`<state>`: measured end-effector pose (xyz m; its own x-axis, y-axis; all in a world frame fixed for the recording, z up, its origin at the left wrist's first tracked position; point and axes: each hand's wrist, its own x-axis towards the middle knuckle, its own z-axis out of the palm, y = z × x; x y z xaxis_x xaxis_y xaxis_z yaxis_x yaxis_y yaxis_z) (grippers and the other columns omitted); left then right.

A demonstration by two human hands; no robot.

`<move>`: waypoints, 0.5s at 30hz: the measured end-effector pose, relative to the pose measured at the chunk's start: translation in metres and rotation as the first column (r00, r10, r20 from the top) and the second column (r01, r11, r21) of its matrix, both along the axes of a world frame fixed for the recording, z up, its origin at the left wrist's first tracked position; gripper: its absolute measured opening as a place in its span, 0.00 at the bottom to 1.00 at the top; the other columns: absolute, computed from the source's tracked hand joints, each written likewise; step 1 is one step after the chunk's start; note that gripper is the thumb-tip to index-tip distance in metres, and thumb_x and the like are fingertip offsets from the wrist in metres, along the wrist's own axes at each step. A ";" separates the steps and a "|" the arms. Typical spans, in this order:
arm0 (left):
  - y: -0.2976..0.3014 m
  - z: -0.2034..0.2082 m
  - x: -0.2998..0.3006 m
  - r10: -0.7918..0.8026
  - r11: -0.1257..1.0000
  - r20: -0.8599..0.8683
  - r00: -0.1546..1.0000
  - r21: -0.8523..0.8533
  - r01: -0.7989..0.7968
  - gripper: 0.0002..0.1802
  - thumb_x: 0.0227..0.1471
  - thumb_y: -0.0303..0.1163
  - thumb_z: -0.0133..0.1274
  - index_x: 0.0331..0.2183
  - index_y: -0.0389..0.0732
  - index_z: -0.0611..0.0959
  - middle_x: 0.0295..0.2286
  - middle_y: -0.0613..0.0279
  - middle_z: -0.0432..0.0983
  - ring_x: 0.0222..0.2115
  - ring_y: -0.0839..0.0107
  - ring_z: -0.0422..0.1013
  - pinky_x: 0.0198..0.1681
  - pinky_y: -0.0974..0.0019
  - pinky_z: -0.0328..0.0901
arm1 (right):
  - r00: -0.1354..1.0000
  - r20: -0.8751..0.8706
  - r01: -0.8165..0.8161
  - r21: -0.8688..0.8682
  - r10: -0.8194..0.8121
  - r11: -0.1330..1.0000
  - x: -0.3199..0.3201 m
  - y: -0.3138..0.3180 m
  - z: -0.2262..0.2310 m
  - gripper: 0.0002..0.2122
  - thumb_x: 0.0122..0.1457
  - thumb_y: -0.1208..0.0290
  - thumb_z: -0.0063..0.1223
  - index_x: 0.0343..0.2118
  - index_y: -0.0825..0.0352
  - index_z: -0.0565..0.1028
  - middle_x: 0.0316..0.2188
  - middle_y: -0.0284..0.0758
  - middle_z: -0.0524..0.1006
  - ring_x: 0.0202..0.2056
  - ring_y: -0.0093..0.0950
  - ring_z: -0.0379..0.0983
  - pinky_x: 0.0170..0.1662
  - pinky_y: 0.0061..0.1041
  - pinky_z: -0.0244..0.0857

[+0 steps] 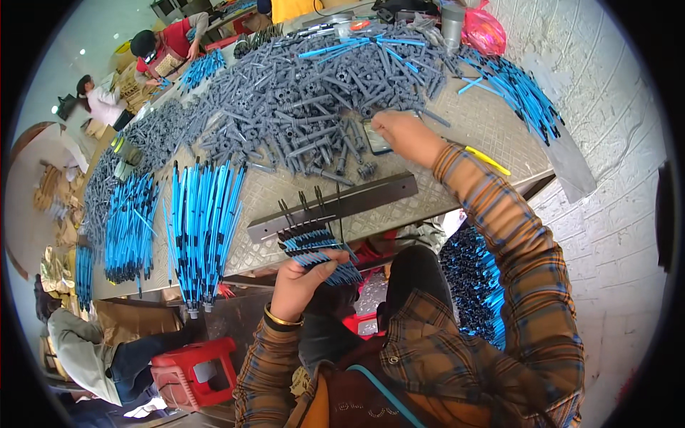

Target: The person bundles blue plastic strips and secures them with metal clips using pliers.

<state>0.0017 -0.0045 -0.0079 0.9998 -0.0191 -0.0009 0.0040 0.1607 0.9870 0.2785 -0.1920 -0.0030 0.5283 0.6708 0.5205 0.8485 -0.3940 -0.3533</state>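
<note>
My left hand (298, 285), a bracelet at its wrist, is closed round a bundle of thin blue rods with black ends (312, 241), just off the table's near edge. Beyond the bundle, a dark metal bar (378, 198) lies along that edge, with several thin black prongs standing near its middle. My right hand (408, 134) reaches over the near side of a big heap of grey plastic parts (307, 93). Its fingers are curled together, and whatever is between them is too small to make out. A flat dark rectangular thing (376, 139) lies beside these fingertips, partly covered.
Blue rods lie in bunches at left (203, 228) and far right (524, 100). A yellow-handled tool (489, 161) rests behind my right forearm. A grey cup (452, 27) and pink bag (485, 30) stand at the back. A co-worker in a red vest (175, 46) sits far left.
</note>
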 end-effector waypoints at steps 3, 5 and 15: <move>0.001 0.003 -0.002 0.015 1.000 -0.041 0.999 -0.026 -0.016 0.09 0.50 0.21 0.49 0.36 0.34 0.78 0.35 0.59 0.75 0.39 0.71 0.70 0.44 0.68 0.63 | 0.994 -0.051 -0.102 -0.178 0.094 0.979 -0.047 0.005 0.011 0.06 0.53 0.69 0.43 0.32 0.61 0.70 0.29 0.41 0.71 0.31 0.43 0.70 0.33 0.39 0.64; 0.002 0.003 -0.001 0.017 0.999 -0.055 0.998 -0.037 -0.019 0.09 0.50 0.21 0.49 0.36 0.34 0.78 0.35 0.58 0.75 0.39 0.71 0.70 0.44 0.68 0.63 | 0.994 -0.058 -0.107 -0.209 0.097 0.972 -0.070 0.003 0.011 0.06 0.53 0.70 0.44 0.33 0.61 0.70 0.29 0.40 0.70 0.30 0.42 0.70 0.32 0.38 0.64; -0.003 0.003 0.001 0.033 0.999 -0.031 0.999 -0.004 -0.033 0.08 0.48 0.22 0.50 0.34 0.36 0.78 0.33 0.55 0.76 0.38 0.66 0.71 0.43 0.65 0.64 | 0.996 -0.045 -0.092 -0.238 0.083 0.967 -0.080 0.003 0.002 0.09 0.52 0.70 0.46 0.37 0.57 0.72 0.27 0.36 0.68 0.28 0.38 0.70 0.28 0.35 0.64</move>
